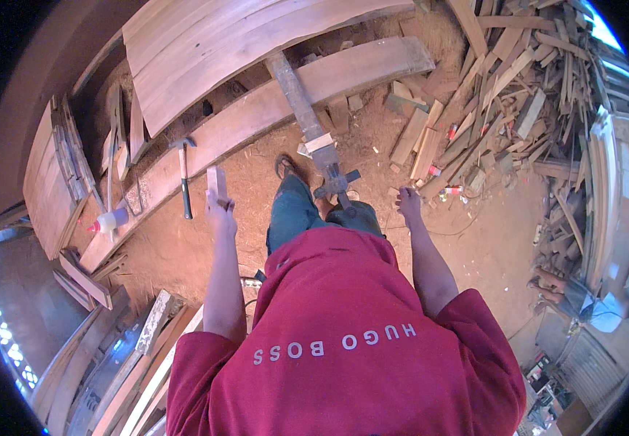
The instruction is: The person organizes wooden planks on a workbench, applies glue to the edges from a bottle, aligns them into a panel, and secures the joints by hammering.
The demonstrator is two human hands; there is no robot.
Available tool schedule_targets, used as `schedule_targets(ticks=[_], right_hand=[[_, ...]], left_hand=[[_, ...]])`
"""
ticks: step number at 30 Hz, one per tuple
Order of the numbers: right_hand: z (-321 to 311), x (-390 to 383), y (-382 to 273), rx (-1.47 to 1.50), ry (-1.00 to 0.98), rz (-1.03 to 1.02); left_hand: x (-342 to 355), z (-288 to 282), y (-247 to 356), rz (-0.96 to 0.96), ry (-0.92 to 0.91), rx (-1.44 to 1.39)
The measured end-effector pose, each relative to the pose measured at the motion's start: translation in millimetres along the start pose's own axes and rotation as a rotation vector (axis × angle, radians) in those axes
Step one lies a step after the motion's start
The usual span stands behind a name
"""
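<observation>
My left hand (pixel 220 216) is closed around a small pale wood block (pixel 216 182), which sticks up past the fingers. Out to the right, my right hand (pixel 409 206) hangs apart from everything, its fingers loosely curled and spread, with nothing visible in them. Between my legs is the screw end of a long metal bar clamp (pixel 296 94); its bar runs forward under a wide panel of joined boards (pixel 234 36). A light wood piece (pixel 320 142) sits across the bar near the clamp's jaw. Left of my left hand, a claw hammer (pixel 185 178) with a black grip leans over a long plank (pixel 249 112).
A white bottle with a red tip (pixel 111 220) stands at the plank's left end. Scrap wood (pixel 525 109) is piled at the far right, with loose offcuts (pixel 420 142) nearer. Boards (pixel 60 167) lean on the left, and long planks (pixel 147 349) lie at the lower left.
</observation>
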State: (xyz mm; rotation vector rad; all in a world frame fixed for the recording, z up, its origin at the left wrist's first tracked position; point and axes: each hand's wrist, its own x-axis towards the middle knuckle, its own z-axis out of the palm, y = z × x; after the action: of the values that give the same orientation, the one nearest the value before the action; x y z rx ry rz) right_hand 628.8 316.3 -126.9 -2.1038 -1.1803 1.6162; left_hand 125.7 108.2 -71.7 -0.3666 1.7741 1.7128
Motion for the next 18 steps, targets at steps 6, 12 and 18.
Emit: schedule_targets(ticks=[6, 12, 18], right_hand=[[68.9, -38.7, -6.8, 0.513, -0.378, 0.524], [149.7, -50.9, 25.1, 1.173, -0.740, 0.578], [126.3, -11.1, 20.0, 1.182, -0.244, 0.409]], left_hand=[[-57.5, -85.1, -26.5, -0.051, 0.052, 0.271], [-30.6, -125.9, 1.7, 0.457, 0.136, 0.523], [95.1, -135.3, 84.3, 0.766, 0.395, 0.836]])
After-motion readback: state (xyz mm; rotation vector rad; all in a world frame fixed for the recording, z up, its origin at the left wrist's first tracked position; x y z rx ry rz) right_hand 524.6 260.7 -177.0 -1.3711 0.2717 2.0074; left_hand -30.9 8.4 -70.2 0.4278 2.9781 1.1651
